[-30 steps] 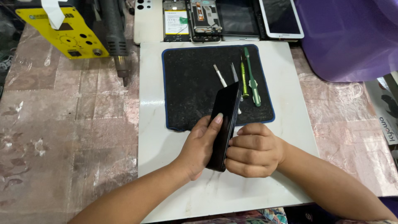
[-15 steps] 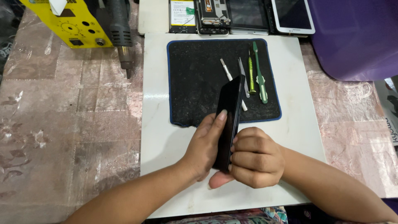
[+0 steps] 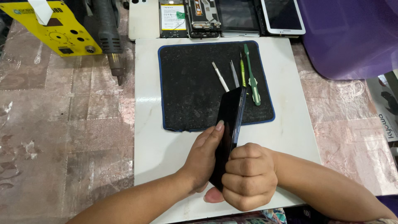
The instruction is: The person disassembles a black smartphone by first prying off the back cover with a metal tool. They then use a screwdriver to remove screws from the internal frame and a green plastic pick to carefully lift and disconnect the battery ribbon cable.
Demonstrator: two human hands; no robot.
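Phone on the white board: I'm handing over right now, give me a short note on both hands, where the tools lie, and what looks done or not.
Left hand: flat against the dark phone, fingertips up its face.
Right hand: fist closed in a grip on the phone's lower edge.
Phone stands on edge, tilted, over the white board, in front of the black mat.
On the mat, untouched: white-handled tool, tweezers, green screwdriver.
Opened phones and tablets line the far edge; the yellow station is far left.
The phone looks closed; no tool picked up yet.
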